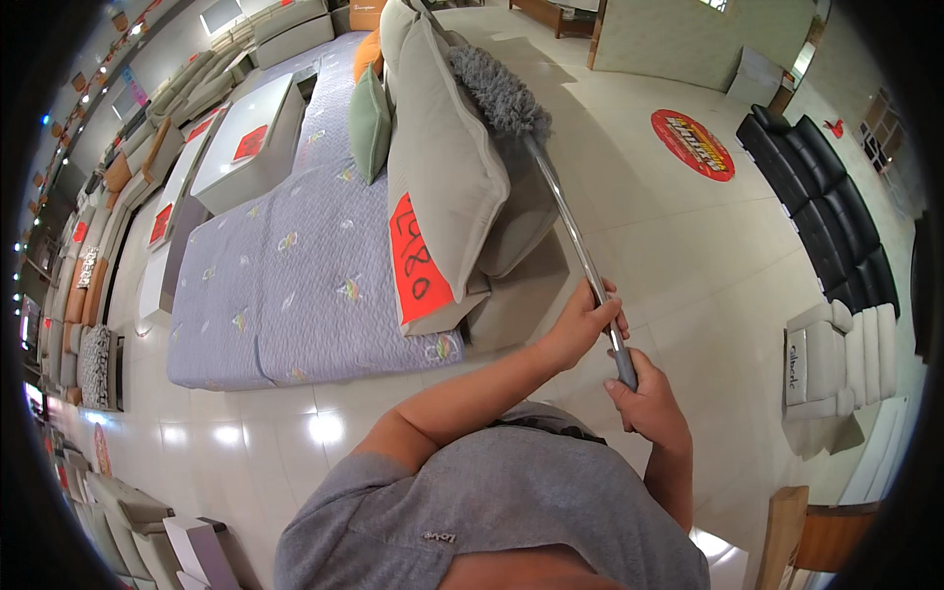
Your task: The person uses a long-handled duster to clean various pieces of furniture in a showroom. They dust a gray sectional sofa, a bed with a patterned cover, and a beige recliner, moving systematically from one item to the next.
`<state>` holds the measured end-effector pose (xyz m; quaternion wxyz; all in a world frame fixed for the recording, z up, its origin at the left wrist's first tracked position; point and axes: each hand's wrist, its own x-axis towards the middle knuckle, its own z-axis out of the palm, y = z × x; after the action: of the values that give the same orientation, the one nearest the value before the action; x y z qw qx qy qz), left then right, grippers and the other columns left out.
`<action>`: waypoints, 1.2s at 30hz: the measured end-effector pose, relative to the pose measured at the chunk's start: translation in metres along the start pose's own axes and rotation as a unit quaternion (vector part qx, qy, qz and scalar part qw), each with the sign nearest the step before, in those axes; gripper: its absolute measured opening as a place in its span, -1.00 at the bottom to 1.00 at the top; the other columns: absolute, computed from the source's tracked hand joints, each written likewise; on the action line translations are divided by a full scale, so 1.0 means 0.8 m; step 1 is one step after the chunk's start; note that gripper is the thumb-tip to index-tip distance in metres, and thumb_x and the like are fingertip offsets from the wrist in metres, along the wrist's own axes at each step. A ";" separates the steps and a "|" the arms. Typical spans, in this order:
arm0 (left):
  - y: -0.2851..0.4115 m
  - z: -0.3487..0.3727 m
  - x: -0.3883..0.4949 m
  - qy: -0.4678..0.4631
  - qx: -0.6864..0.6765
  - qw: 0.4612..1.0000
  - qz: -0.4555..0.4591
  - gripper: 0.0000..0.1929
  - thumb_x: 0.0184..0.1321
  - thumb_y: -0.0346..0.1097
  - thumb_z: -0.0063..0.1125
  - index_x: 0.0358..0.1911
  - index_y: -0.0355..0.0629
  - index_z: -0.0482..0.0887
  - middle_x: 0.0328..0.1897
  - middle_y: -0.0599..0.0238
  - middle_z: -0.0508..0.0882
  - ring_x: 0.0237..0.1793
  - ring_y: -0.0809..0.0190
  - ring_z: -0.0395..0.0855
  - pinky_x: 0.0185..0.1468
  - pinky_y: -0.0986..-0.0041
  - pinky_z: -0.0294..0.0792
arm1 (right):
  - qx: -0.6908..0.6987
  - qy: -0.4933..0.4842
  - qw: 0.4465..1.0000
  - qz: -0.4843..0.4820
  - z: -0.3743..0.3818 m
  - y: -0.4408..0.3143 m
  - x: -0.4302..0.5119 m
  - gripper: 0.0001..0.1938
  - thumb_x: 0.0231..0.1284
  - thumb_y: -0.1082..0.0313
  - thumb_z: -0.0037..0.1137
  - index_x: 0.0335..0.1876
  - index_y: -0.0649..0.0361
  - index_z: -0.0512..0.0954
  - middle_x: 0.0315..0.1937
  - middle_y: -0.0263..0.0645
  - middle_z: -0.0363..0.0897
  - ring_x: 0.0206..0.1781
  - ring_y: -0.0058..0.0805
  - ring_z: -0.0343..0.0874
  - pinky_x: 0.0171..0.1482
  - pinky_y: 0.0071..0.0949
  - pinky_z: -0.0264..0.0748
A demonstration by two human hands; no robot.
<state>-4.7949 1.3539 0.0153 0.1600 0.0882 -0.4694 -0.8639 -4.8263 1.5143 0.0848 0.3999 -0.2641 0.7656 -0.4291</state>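
My left hand (584, 323) is closed round the metal pole of a long-handled duster (571, 221). Lower down, my right hand (649, 398) grips the grey end of the same handle. The duster's fluffy grey head (501, 90) lies against the back side of a sofa's large beige cushion (439, 151). A red sign (414, 258) with handwriting hangs over the sofa's arm, partly under that cushion. Quilted lilac covers (310, 280) with small motifs spread over the seat. A green pillow (370, 124) and an orange pillow (368, 55) lean on the backrest.
A white coffee table (247, 166) stands beyond the seat. Black leather sofa (818, 210) and light grey recliner (837, 361) are to the right. A round red sticker (692, 145) is on the tiled floor. More sofas line the left; a wooden piece (782, 527) stands lower right.
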 end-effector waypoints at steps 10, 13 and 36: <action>0.041 0.059 0.040 0.136 0.121 0.957 0.227 -0.31 -0.01 -0.46 -0.03 0.25 -0.23 -0.02 0.18 0.08 0.19 0.02 0.19 0.44 -0.11 0.44 0.39 | 0.174 -0.085 0.925 -0.327 -0.068 -0.022 -0.018 -0.37 -0.15 0.59 -0.07 0.23 0.38 0.28 0.27 0.19 0.19 -0.30 -0.47 0.57 -0.21 -0.56 0.50; 0.057 0.069 0.047 0.149 0.122 0.953 0.235 -0.35 0.02 -0.46 -0.04 0.25 -0.21 0.05 0.19 0.11 0.21 0.06 0.20 0.42 -0.05 0.44 0.35 | 0.068 -0.091 0.891 -0.440 -0.078 -0.026 -0.007 -0.40 -0.26 0.62 -0.07 0.12 0.37 0.39 0.34 0.25 0.04 -0.12 -0.36 0.61 -0.10 -0.52 0.50; 0.050 0.092 0.048 0.180 0.669 0.589 0.416 -0.79 -0.09 -0.43 0.16 -0.34 -0.14 0.46 -0.17 0.22 0.50 0.10 0.05 0.44 0.09 0.22 0.21 | -0.190 0.095 0.714 -0.667 -0.132 -0.021 0.056 -0.74 -0.11 0.47 0.06 -0.26 0.46 0.54 -0.16 0.13 0.56 -0.29 -0.15 0.62 -0.25 -0.37 0.57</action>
<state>-4.8455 1.3776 0.0888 0.4795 0.1193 -0.8621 -0.1127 -4.9379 1.5199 0.1148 -0.1241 -0.7346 0.4898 -0.4528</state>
